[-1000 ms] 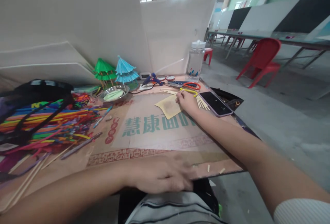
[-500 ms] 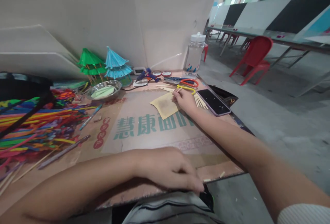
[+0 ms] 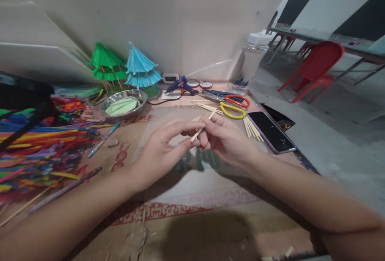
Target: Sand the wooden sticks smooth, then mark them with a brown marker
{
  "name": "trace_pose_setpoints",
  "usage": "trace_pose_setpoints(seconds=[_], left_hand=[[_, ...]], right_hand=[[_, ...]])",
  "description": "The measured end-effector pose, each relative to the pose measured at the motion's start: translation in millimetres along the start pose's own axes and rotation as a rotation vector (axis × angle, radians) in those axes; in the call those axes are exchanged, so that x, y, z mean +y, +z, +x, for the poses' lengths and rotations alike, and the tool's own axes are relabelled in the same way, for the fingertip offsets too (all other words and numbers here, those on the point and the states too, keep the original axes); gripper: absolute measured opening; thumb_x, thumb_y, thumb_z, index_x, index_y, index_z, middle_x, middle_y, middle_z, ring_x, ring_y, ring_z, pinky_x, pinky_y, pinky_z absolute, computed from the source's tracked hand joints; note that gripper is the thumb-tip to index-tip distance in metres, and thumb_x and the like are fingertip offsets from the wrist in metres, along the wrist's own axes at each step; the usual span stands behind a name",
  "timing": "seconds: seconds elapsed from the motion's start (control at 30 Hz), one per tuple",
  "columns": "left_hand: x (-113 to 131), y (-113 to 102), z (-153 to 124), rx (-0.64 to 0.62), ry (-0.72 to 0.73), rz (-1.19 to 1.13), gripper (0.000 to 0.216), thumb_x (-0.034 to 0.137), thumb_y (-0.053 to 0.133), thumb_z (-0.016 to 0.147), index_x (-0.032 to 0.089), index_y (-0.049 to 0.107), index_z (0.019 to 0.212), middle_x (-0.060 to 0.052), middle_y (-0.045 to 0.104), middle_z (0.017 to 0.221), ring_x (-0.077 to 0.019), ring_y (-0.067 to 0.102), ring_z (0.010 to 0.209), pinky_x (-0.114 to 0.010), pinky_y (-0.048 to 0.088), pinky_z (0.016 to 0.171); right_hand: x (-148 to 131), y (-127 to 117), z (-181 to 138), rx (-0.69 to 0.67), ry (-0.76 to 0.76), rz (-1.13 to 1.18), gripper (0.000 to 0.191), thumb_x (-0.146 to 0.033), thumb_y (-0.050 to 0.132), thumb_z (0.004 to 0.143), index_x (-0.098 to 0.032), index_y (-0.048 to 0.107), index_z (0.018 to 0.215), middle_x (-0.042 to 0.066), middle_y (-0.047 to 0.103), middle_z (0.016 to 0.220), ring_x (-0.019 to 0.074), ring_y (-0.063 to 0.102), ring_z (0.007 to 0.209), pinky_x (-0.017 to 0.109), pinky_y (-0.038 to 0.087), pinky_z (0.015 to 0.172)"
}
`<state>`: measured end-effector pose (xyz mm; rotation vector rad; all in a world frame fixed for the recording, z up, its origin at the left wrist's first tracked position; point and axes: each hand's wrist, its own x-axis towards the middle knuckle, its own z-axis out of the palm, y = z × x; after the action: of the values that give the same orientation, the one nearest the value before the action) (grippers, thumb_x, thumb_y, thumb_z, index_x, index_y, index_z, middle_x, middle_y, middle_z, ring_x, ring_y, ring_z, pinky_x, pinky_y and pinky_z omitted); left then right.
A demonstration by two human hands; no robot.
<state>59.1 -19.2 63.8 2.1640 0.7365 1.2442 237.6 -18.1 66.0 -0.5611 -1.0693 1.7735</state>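
Both my hands meet above the middle of the cardboard-covered table (image 3: pixel 180 229). My right hand (image 3: pixel 228 140) pinches a short wooden stick (image 3: pixel 204 124) that points up and away. My left hand (image 3: pixel 164 148) closes thumb and forefinger on the lower end of the same stick. A bundle of similar sticks (image 3: pixel 251 126) lies to the right of my hands, beside a black phone (image 3: pixel 270 132). More loose sticks (image 3: pixel 210 108) lie behind my hands near the yellow-handled scissors (image 3: pixel 231 110).
Coloured pipe cleaners and sticks (image 3: pixel 36 140) pile at the left. A metal dish (image 3: pixel 123 104), green and blue paper umbrellas (image 3: pixel 126 68), a blue glue gun (image 3: pixel 182 85), red-handled scissors (image 3: pixel 236 100) and a water bottle (image 3: pixel 249 66) line the back. A red chair (image 3: pixel 315 68) stands off right.
My right hand left the yellow paper at the back and came toward me with a stick. My left hand rose from the table's near edge to meet it. The camera tilted down and closer.
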Motion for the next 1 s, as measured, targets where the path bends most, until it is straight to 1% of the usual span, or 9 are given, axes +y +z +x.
trace_pose_setpoints(seconds=[0.07,0.17,0.27,0.37,0.43,0.57,0.77,0.87,1.0], left_hand=[[1.4,-5.4,-0.6,-0.001,0.045,-0.021,0.020,0.015,0.066,0.092,0.025,0.072,0.109,0.000,0.073,0.093,-0.0113,0.066,0.086,-0.023,0.050,0.081],[5.9,-15.1,1.8,0.050,0.054,-0.043,0.013,0.016,0.070,0.089,0.024,0.074,0.099,0.001,0.072,0.090,-0.0102,0.065,0.084,-0.022,0.050,0.079],[14.2,-23.6,6.6,0.101,-0.038,-0.032,0.006,0.018,0.070,0.089,0.021,0.072,0.085,0.002,0.070,0.085,-0.0104,0.064,0.082,-0.023,0.049,0.079],[22.5,-29.0,9.8,0.077,-0.157,-0.030,0.014,0.022,0.068,0.089,0.019,0.068,0.076,0.002,0.070,0.080,-0.0110,0.064,0.078,-0.022,0.049,0.075],[26.7,-30.2,10.2,0.061,-0.216,-0.045,0.014,0.025,0.067,0.090,0.019,0.069,0.077,0.002,0.072,0.082,-0.0114,0.065,0.078,-0.022,0.050,0.075],[31.6,-28.8,8.7,0.089,-0.303,-0.095,0.012,0.027,0.066,0.089,0.021,0.075,0.084,0.002,0.076,0.085,-0.0128,0.068,0.079,-0.022,0.051,0.073],[32.6,-28.1,6.9,0.079,-0.292,-0.132,0.013,0.031,0.067,0.088,0.021,0.074,0.084,0.001,0.075,0.080,-0.0147,0.068,0.074,-0.025,0.052,0.069],[31.7,-28.4,7.2,0.059,-0.297,-0.159,0.017,0.035,0.067,0.089,0.020,0.071,0.082,0.000,0.072,0.076,-0.0145,0.065,0.072,-0.026,0.051,0.069],[26.9,-28.5,9.4,0.107,-0.269,-0.105,0.018,0.034,0.066,0.089,0.019,0.068,0.079,0.001,0.069,0.077,-0.0133,0.062,0.073,-0.025,0.048,0.069]], right_hand=[[5.9,1.3,-0.8,0.009,0.061,0.048,0.031,-0.041,0.077,0.083,-0.017,0.061,0.072,-0.004,0.062,0.052,0.0073,0.055,0.047,0.017,0.047,0.051],[12.5,0.7,-3.1,0.050,0.103,0.112,0.029,-0.038,0.080,0.081,-0.017,0.062,0.071,-0.004,0.063,0.055,0.0056,0.053,0.046,0.017,0.048,0.052],[16.0,1.0,-6.4,0.049,0.063,0.049,0.022,-0.035,0.082,0.079,-0.018,0.068,0.081,-0.003,0.069,0.062,0.0064,0.059,0.051,0.018,0.050,0.055],[18.5,5.8,-12.5,-0.077,0.089,-0.131,0.019,-0.033,0.079,0.082,-0.018,0.072,0.093,0.000,0.074,0.069,0.0099,0.066,0.059,0.022,0.054,0.060],[20.0,10.7,-17.7,-0.127,0.124,-0.193,0.022,-0.037,0.073,0.087,-0.016,0.072,0.092,0.003,0.076,0.075,0.0125,0.070,0.063,0.027,0.056,0.064],[21.4,17.5,-24.8,-0.136,0.099,-0.199,0.032,-0.045,0.069,0.090,-0.013,0.070,0.092,0.008,0.078,0.083,0.0142,0.072,0.070,0.030,0.058,0.070],[21.9,18.1,-24.9,-0.162,0.064,-0.256,0.034,-0.048,0.067,0.090,-0.014,0.070,0.095,0.008,0.078,0.081,0.0143,0.072,0.069,0.031,0.057,0.071],[20.9,17.7,-24.2,-0.125,0.020,-0.319,0.031,-0.046,0.067,0.091,-0.016,0.070,0.096,0.005,0.076,0.075,0.0139,0.070,0.065,0.030,0.056,0.067],[12.1,14.8,-23.2,0.023,-0.120,-0.280,0.026,-0.038,0.070,0.091,-0.024,0.066,0.112,-0.003,0.073,0.066,0.0109,0.067,0.059,0.024,0.053,0.062]])
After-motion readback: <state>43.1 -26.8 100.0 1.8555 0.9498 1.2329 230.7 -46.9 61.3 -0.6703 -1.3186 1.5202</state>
